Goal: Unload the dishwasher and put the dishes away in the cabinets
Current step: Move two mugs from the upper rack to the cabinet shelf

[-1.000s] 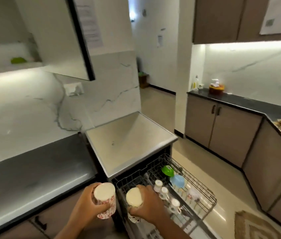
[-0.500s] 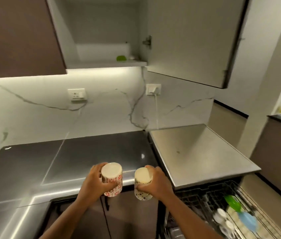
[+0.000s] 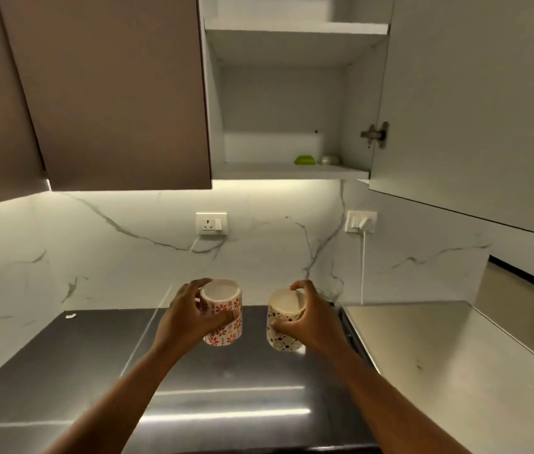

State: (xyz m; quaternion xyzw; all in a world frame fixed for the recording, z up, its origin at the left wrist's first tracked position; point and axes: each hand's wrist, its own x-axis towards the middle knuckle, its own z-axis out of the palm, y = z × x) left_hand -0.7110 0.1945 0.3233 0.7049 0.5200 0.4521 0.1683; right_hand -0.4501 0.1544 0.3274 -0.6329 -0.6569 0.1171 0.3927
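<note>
The left hand (image 3: 187, 317) grasps a white ceramic cup with a red floral pattern (image 3: 223, 314), its fingers wrapped around the cup wall; the right hand (image 3: 308, 319) grasps a white ceramic cup with a dark floral pattern (image 3: 283, 319) the same way. Both cups are held base-up, near each other but apart, above the dark glossy table (image 3: 226, 388). The open white upper cabinet (image 3: 278, 172) above holds a small green item (image 3: 305, 159) on its lower shelf.

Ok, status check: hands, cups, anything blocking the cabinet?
Left hand grips red-patterned cup. Right hand grips dark-patterned cup. Cabinet open above; green item on shelf, room beside.
</note>
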